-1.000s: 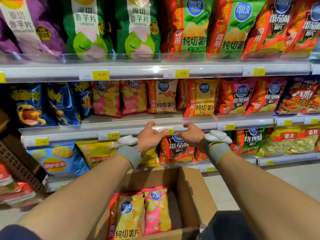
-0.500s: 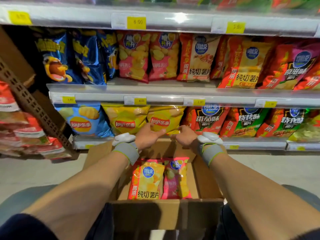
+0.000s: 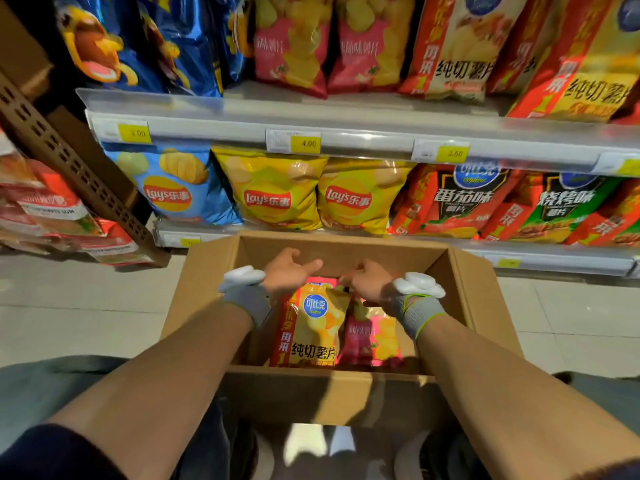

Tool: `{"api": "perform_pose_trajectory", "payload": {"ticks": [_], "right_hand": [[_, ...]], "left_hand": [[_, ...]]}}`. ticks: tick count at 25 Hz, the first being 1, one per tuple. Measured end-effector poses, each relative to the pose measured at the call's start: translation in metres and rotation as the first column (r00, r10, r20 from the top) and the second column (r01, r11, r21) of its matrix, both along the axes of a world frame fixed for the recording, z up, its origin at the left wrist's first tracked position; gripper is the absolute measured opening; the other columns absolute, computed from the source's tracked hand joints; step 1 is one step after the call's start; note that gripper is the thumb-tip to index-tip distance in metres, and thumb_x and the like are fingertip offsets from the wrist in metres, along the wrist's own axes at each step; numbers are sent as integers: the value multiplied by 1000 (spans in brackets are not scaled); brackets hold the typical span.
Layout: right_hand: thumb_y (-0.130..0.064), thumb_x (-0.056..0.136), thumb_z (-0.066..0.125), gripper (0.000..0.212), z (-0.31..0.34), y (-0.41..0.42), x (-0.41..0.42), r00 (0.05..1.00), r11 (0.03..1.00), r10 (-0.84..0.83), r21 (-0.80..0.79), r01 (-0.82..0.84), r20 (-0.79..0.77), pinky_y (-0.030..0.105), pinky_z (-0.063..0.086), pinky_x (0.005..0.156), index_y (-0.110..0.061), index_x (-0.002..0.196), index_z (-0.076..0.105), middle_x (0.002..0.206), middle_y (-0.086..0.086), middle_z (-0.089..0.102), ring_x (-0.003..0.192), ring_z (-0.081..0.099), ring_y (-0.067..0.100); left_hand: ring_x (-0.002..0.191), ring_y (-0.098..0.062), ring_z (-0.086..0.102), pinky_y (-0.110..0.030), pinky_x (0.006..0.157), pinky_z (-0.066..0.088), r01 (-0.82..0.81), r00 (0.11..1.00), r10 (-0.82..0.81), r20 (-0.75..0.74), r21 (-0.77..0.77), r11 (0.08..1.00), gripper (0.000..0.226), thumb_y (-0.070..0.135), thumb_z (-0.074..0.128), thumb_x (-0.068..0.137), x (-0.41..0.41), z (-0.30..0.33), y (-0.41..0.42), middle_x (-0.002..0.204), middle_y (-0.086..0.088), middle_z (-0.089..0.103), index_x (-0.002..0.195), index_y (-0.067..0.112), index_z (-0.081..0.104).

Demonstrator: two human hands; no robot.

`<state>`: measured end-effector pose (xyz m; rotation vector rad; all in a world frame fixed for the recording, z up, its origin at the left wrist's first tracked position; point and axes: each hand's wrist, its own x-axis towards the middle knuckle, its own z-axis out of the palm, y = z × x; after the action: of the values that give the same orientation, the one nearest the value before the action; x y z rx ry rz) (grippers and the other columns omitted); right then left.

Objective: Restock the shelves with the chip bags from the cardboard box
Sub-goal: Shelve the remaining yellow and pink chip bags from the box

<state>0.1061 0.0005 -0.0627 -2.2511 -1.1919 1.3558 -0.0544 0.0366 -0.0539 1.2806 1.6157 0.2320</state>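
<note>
An open cardboard box (image 3: 479, 303) sits on the floor in front of me, below the shelves. Inside it stand a yellow-and-red chip bag (image 3: 311, 336) and, to its right, a pink chip bag (image 3: 375, 341). My left hand (image 3: 289, 271) is inside the box just above the yellow bag's top, fingers spread and holding nothing. My right hand (image 3: 367, 282) has its fingers closed on the crumpled top right corner of the yellow bag. Both wrists wear grey cuffs with white devices.
The bottom shelf holds a blue Lay's bag (image 3: 173, 188), yellow Lay's bags (image 3: 273, 195) and red and green bags (image 3: 460, 202). A shelf rail with price tags (image 3: 367, 142) runs above them. A brown perforated upright (image 3: 65, 157) and red packs (image 3: 52, 209) stand at the left.
My view has tilted down and come closer to the box. Both hands dropped from the shelf front into the box, and the right hand closed on the yellow bag's top.
</note>
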Motion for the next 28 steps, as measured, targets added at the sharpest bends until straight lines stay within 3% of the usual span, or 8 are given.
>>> {"api": "perform_pose_trajectory", "payload": {"ticks": [4,9,15,17,19,22,25,28], "right_hand": [[-22,88,66,43,-29,-7,-3,1000,998,0,-56,1,6,27,39,58,-1,124,56,92,11,56,75,52,22],[-19,82,69,38,-64,-12,-2,1000,989,-1,-150,-1,-10,33,46,64,0,114,62,93,12,63,72,56,24],[-33,73,70,44,-100,-15,0,998,978,25,-203,-35,-52,34,55,80,-6,108,68,102,12,72,91,68,30],[-36,66,71,52,-111,-15,0,995,975,53,-211,-69,-81,42,56,90,-7,110,68,106,12,74,96,69,32],[-36,59,76,60,-130,-16,2,987,970,65,-225,-97,-144,46,56,92,-7,110,69,108,12,73,99,68,32],[-37,63,80,49,-113,-21,-5,978,961,100,-236,-142,-182,37,57,76,-6,99,66,93,8,72,87,66,25],[-18,85,71,21,-109,-24,-11,963,957,98,-240,-160,-252,18,47,58,-11,100,59,88,0,66,76,59,14],[-14,86,70,43,-116,-25,-13,952,954,92,-248,-168,-290,20,46,62,-3,125,54,118,10,70,83,63,15]], "left_hand": [[117,-31,60,-37,97,47,-38,998,36,-52,-36,999,56,39,69,84,-10,-24,-1,122,-12,63,128,10,51],[84,-17,55,-27,70,41,6,982,-20,-189,-75,997,17,27,70,83,-19,-51,-5,85,-3,62,76,15,59],[111,-29,65,-38,94,53,49,966,-77,-247,-118,992,64,32,72,64,-20,-70,-2,122,-9,67,121,7,58],[118,-32,61,-36,96,49,76,946,-109,-304,-116,990,50,19,71,79,-20,-73,-2,125,-11,62,124,6,53],[116,-33,61,-35,91,47,95,925,-131,-356,-118,988,16,15,65,86,-23,-78,-2,116,-11,64,100,14,59],[107,-32,64,-32,81,48,91,912,-130,-388,-117,989,17,14,65,85,-26,-85,-1,110,-12,69,75,21,54],[108,-33,64,-37,89,54,47,910,-97,-404,-131,990,21,17,66,84,-31,-96,1,115,-13,68,103,10,65],[108,-31,65,-37,92,54,43,921,-109,-374,-180,983,33,22,67,84,-34,-100,1,118,-11,69,115,13,64]]}}
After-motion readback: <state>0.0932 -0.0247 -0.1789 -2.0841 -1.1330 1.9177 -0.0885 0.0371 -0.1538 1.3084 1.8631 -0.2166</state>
